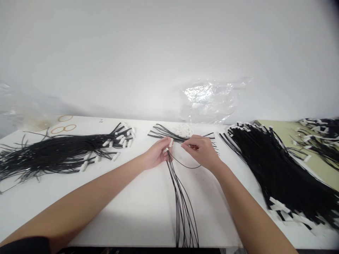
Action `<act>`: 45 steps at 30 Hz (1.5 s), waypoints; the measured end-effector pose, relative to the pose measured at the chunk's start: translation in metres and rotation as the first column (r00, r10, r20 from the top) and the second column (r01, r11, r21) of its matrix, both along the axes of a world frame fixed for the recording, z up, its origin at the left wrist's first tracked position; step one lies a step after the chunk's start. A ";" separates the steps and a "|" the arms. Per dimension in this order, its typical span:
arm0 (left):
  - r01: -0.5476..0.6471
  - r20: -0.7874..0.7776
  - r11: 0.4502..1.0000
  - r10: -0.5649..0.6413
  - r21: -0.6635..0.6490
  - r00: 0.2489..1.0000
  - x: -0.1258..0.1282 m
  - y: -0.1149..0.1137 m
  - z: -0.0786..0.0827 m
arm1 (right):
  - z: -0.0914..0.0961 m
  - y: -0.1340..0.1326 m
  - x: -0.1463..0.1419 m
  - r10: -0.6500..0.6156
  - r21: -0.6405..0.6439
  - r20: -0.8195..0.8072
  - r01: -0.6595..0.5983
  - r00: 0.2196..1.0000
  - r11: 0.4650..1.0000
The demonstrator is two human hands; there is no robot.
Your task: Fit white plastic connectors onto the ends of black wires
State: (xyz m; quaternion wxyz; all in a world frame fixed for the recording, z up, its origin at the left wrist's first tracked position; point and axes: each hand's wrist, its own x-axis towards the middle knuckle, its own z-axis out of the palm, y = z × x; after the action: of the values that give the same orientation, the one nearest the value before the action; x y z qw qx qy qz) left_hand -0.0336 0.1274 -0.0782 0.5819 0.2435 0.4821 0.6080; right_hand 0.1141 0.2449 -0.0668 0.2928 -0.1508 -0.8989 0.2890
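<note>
My left hand [158, 152] is closed on a small white connector [171, 142] and on the top ends of several thin black wires [182, 204] that trail down to the table's near edge. My right hand [201, 149] pinches the end of one black wire [185, 164] that loops between the two hands, its tip close to the connector. Just behind my hands lie a few loose black wires [161, 133] and a small heap of white connectors [184, 129].
A large bundle of black wires with white connectors [60, 153] lies at the left, a bigger pile [278, 169] at the right, another [320, 135] at the far right. Rubber bands [65, 127] sit at the back left. A clear plastic bag [212, 100] leans on the white wall.
</note>
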 end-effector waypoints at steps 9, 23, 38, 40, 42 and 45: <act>0.007 0.001 1.000 -0.007 0.015 1.000 0.001 0.000 0.000 | -0.001 -0.001 0.000 -0.053 0.016 -0.019 0.054 0.998 0.998; 0.128 -0.079 0.992 -0.127 0.006 0.989 0.000 -0.003 -0.002 | -0.010 -0.003 -0.003 -0.113 0.305 -0.093 0.137 0.989 0.942; 0.158 -0.016 0.987 -0.157 0.043 0.987 -0.002 -0.006 0.000 | -0.015 -0.014 -0.005 -0.078 0.307 -0.163 0.125 0.984 0.944; 0.157 -0.002 0.987 -0.157 0.048 0.988 -0.002 -0.007 0.001 | -0.015 -0.014 -0.006 -0.072 0.304 -0.164 0.119 0.984 0.945; 0.161 0.006 0.985 -0.162 0.057 0.987 -0.003 -0.007 0.000 | -0.015 -0.015 -0.006 -0.065 0.307 -0.171 0.115 0.983 0.945; 0.165 0.008 0.984 -0.166 0.068 0.986 -0.004 -0.007 -0.001 | -0.015 -0.015 -0.006 -0.057 0.329 -0.176 0.114 0.983 0.937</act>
State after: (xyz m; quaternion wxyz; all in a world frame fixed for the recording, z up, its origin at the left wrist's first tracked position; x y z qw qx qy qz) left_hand -0.0372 0.1206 -0.0796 0.6252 0.2978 0.4356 0.5751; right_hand 0.1082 0.2298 -0.0823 0.3995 -0.1133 -0.9005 0.1289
